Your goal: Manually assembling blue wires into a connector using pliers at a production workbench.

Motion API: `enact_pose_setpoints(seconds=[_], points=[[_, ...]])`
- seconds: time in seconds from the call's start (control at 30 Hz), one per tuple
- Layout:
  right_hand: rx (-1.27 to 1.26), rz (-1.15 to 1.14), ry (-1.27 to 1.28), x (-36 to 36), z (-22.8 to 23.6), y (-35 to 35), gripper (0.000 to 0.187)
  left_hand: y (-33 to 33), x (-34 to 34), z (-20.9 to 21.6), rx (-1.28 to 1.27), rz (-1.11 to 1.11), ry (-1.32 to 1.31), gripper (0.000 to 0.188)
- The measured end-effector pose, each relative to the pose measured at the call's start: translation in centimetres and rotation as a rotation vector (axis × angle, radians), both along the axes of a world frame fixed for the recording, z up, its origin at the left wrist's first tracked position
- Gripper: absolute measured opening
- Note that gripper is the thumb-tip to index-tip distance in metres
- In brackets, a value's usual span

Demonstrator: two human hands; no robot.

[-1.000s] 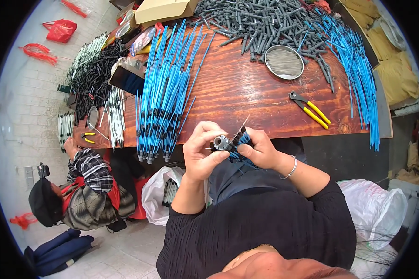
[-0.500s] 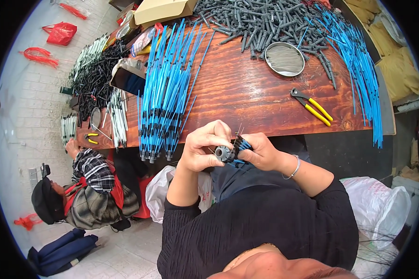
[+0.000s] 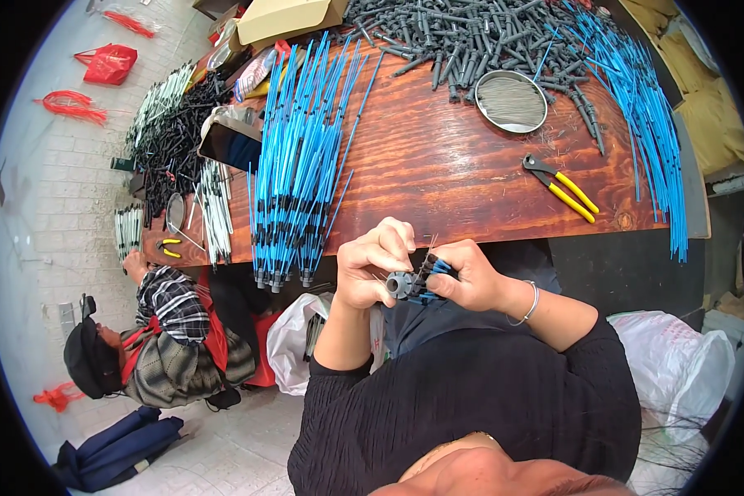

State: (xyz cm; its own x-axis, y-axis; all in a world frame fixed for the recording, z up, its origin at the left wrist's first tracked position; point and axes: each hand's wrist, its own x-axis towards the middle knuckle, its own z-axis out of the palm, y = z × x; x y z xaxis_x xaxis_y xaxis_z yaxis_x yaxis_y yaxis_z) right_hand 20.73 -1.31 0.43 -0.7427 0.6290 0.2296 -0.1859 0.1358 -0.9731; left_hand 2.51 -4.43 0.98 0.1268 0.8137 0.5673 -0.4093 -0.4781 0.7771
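Note:
Just beyond the table's front edge, above my lap, is a dark grey tubular hub (image 3: 400, 285) with its hollow round end toward my left. Short blue rods (image 3: 442, 266) with black joints are bunched at its other end. My right hand (image 3: 471, 279) is wrapped round the rods, thumb on top. My left hand (image 3: 370, 263) is curled at the hub, its thumb and fingers closed against it. Thin wires (image 3: 431, 245) poke up between the hands, and another fine wire shows by the left fingers. The rods' far ends are hidden under my right hand.
On the table (image 3: 446, 194) lie yellow-handled pincers (image 3: 560, 188), a round dish of wire pins (image 3: 511, 102), a heap of grey hubs (image 3: 463, 37) and blue rod bundles (image 3: 298, 165). A co-worker (image 3: 165, 331) sits at the left. White bags (image 3: 670, 364) stand beside me.
My left fingers have shifted slightly about the hub, and my right thumb has moved on the rods. The whole view has moved a little. The hub stays between my hands.

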Motion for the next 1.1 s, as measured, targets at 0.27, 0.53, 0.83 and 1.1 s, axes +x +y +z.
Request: enact_pose_setpoints(seconds=[0.27, 0.53, 0.83, 1.1], points=[[-0.05, 0.14, 0.026, -0.3, -0.5, 0.1, 0.045, 1.7, -2.0, 1.8, -0.053, -0.175, 0.259, 0.033], [-0.09, -0.15, -0.061, -1.0, -1.5, 0.8, 0.043, -2.2, 1.8, 3.5, -0.271, 0.712, 0.722, 0.026], [0.119, -0.581, 0.142, -1.3, -3.0, -0.4, 0.023, -1.8, 1.8, 2.4, -0.454, 0.78, 0.313, 0.025], [0.33, -0.579, 0.103, -0.8, -3.2, 0.1, 0.025, -1.6, 1.9, 2.0, -0.43, 0.807, 0.343, 0.025]])
